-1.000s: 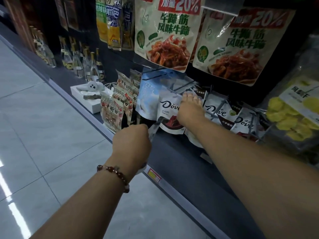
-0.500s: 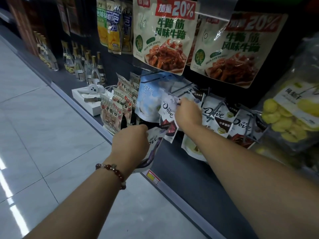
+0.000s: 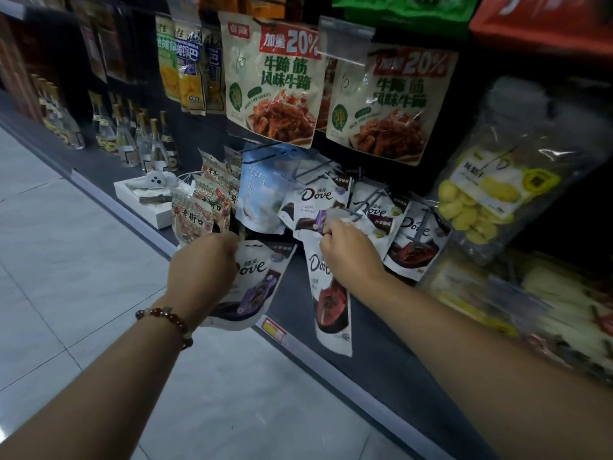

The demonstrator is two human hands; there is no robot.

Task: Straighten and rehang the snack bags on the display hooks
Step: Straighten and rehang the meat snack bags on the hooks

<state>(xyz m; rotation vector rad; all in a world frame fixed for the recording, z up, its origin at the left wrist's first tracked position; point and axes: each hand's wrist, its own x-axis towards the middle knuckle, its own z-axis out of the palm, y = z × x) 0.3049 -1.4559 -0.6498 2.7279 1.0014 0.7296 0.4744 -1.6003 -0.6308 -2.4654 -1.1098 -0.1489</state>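
Mid-rehang: our right hand pinches a red Dove bag, left hand grips purple Dove bag. Next: thread red bag's hole onto hook just above right hand.

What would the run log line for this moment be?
left hand: holds purple Dove bag | right hand: pinches red Dove bag top | hook: not yet threaded

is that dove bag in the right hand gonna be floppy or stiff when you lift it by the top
Probably floppy: the Dove bag hangs long and slightly bent below the right hand, which pinches its top. Likely light, since a pinch alone carries it. Its glossy film may be a bit slippery, so it could swing or slip near the hook.
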